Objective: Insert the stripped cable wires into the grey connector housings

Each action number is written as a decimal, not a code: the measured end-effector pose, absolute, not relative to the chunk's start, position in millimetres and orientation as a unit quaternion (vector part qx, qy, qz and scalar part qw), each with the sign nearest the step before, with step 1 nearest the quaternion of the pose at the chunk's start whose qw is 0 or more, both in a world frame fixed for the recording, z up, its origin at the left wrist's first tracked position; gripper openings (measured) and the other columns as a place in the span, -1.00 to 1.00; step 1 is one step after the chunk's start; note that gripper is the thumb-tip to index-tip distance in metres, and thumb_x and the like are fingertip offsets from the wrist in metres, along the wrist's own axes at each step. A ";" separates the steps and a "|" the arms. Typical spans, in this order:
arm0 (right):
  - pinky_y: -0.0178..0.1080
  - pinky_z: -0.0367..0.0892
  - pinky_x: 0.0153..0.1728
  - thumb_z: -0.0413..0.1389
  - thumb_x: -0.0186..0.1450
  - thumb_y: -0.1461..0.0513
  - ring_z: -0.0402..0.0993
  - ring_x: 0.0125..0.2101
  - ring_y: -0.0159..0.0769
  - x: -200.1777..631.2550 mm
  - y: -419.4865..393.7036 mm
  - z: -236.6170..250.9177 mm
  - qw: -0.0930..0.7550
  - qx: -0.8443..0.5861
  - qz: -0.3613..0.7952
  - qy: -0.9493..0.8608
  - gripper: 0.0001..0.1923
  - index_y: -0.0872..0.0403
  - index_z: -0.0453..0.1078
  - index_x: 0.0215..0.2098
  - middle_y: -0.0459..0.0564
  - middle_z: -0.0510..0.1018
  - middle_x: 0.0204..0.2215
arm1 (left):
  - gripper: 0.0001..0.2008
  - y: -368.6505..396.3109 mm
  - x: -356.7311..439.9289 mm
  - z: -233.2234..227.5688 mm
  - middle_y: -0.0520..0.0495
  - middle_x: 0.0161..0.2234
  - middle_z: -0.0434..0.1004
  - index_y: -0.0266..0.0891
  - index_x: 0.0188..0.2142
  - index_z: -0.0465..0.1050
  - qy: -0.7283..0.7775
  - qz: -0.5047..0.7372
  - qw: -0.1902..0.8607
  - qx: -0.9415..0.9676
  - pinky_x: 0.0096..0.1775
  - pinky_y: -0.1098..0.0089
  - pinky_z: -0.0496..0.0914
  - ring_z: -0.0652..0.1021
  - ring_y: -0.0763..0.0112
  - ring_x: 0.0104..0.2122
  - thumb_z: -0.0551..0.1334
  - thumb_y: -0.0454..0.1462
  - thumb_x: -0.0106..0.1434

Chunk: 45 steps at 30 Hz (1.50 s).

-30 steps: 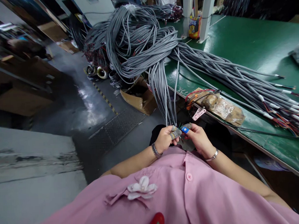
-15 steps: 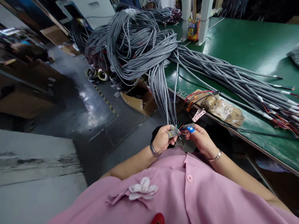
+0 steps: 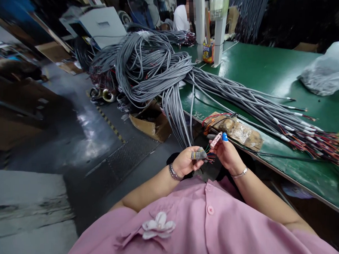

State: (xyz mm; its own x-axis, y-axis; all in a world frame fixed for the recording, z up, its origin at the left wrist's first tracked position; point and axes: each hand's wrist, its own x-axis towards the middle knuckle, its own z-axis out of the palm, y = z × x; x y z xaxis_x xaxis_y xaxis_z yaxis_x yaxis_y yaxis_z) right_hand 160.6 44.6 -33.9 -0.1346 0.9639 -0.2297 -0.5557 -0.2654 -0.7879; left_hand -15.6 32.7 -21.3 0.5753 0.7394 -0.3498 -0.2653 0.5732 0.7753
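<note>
Just below frame centre, close to the pink shirt (image 3: 207, 222), the grey cable end (image 3: 197, 155) sits pinched in the left hand (image 3: 186, 162): fingers curled tight round the sheath, fingertips in grey finger cots. Thin coloured wires (image 3: 209, 157) fan out of the sheath toward 3 o'clock. Right hand (image 3: 228, 154) touches those wires, fingers half curled; blue cot on one fingertip (image 3: 224, 137). Can't tell exactly which wire it has hold of, too small.

Grey cable runs up toward 12 o'clock into the hanging cable bunch (image 3: 176, 111), which drapes off the green bench (image 3: 268, 70) edge from a big tangled cable pile (image 3: 149, 60). Small pink tag (image 3: 215, 139) just above the right hand, at 12 o'clock of it. Brown taped block (image 3: 242, 129) on the bench edge at 1 o'clock. More cables with stripped coloured ends (image 3: 313, 139) lie across the bench at 3 o'clock. Clear plastic bag (image 3: 324, 73) at 2 o'clock, far side. Cardboard box (image 3: 151, 122) on the floor at 10 o'clock. Another person in a white top (image 3: 181, 18) sits at 12 o'clock, well apart.
</note>
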 end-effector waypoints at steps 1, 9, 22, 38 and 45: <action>-0.27 0.36 -0.42 0.15 0.10 -0.22 0.41 -0.47 -0.35 158.9 43.9 -32.2 0.545 -0.378 0.698 -0.269 -0.50 0.04 0.41 -0.37 -0.03 0.55 -0.38 | -0.77 33.6 -15.4 -22.3 0.05 -0.74 0.34 -0.32 -0.48 0.39 0.344 0.310 0.818 0.342 -0.75 0.57 0.05 0.26 0.60 -0.81 0.36 -0.21 -0.02; -0.31 0.36 -0.45 0.25 0.11 -0.07 0.38 -0.49 -0.38 155.7 38.6 -23.6 0.562 -0.387 0.690 -0.239 -0.64 0.04 0.41 -0.42 -0.08 0.51 -0.48 | -0.78 32.4 -11.0 -17.4 0.03 -0.73 0.37 -0.34 -0.48 0.40 0.351 0.308 0.812 0.350 -0.76 0.57 0.04 0.26 0.60 -0.82 0.36 -0.22 -0.02; -0.22 0.40 -0.28 0.23 0.11 -0.09 0.49 -0.31 -0.27 151.4 37.0 -21.1 0.576 -0.384 0.685 -0.226 -0.60 -0.01 0.49 -0.24 -0.01 0.60 -0.27 | -0.79 35.7 -5.0 -18.6 0.03 -0.71 0.38 -0.34 -0.50 0.41 0.366 0.293 0.812 0.347 -0.77 0.58 0.04 0.25 0.63 -0.81 0.36 -0.23 -0.06; -0.31 0.39 -0.38 0.20 0.19 -0.03 0.41 -0.44 -0.38 159.7 35.9 -24.7 0.543 -0.343 0.718 -0.268 -0.69 0.04 0.46 -0.32 -0.04 0.57 -0.33 | -0.70 8.8 -10.5 -14.5 0.05 -0.72 0.38 -0.32 -0.49 0.38 0.403 0.369 0.739 0.395 -0.75 0.58 0.10 0.27 0.61 -0.80 0.36 -0.11 0.01; -0.32 0.38 -0.45 0.17 0.14 -0.15 0.44 -0.48 -0.38 155.9 40.2 -30.5 0.570 -0.313 0.724 -0.229 -0.54 0.07 0.46 -0.36 0.00 0.60 -0.35 | -0.71 17.7 -5.0 -11.9 0.05 -0.72 0.37 -0.32 -0.47 0.39 0.390 0.375 0.755 0.371 -0.76 0.57 0.06 0.26 0.61 -0.80 0.34 -0.12 0.05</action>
